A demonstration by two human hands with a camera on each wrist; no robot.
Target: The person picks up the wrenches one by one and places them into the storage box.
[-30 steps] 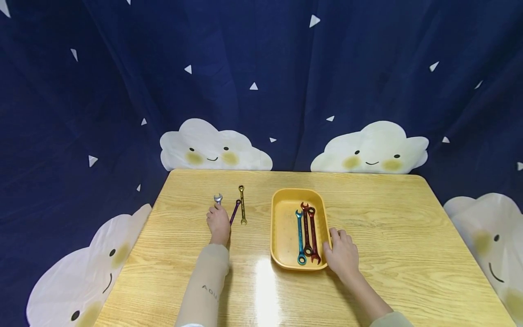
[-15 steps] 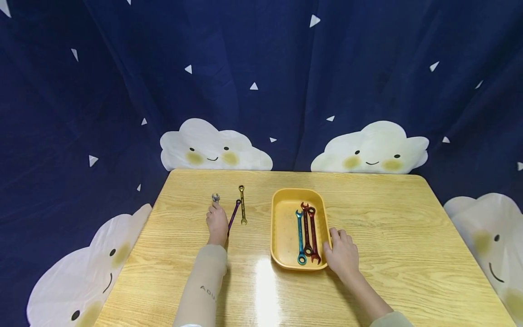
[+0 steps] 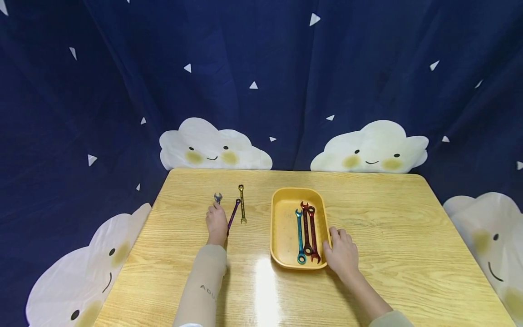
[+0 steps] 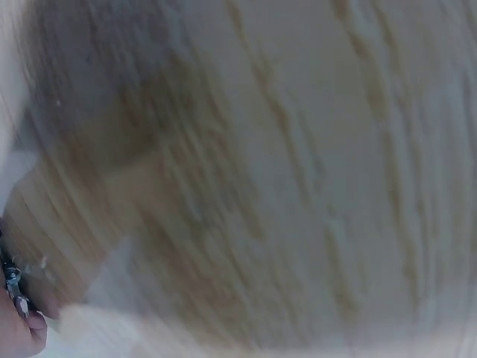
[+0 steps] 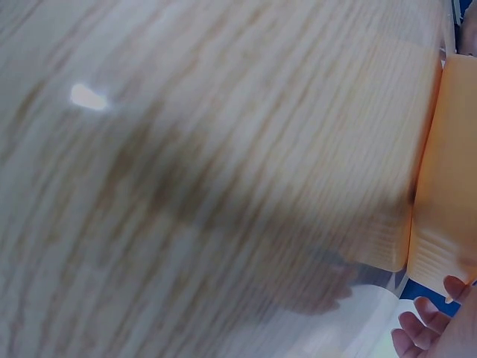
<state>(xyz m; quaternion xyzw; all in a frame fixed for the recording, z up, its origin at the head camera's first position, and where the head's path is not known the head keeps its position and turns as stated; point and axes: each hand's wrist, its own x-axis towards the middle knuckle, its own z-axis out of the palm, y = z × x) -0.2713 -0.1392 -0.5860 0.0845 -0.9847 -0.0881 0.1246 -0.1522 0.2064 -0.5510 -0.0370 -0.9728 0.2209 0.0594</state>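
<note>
In the head view, the left hand (image 3: 216, 222) pinches a shiny silver wrench (image 3: 218, 198), its forked end poking out past the fingertips. A purple wrench (image 3: 234, 215) lies just right of that grip, and a gold wrench (image 3: 243, 205) slightly farther right. Well to its right, one yellow tray (image 3: 283, 231) holds one blue wrench (image 3: 300, 234) and two red wrenches (image 3: 306, 230): six wrenches altogether. The right hand (image 3: 342, 252) rests loosely, thumb at the tray's rim. Since half a second ago, the silver fork has shifted slightly rightward; the tray's three wrenches lie unchanged.

In the left wrist view, fingers press around gleaming metal.

In the right wrist view, relaxed fingers curve beside the tray's corner.
</note>
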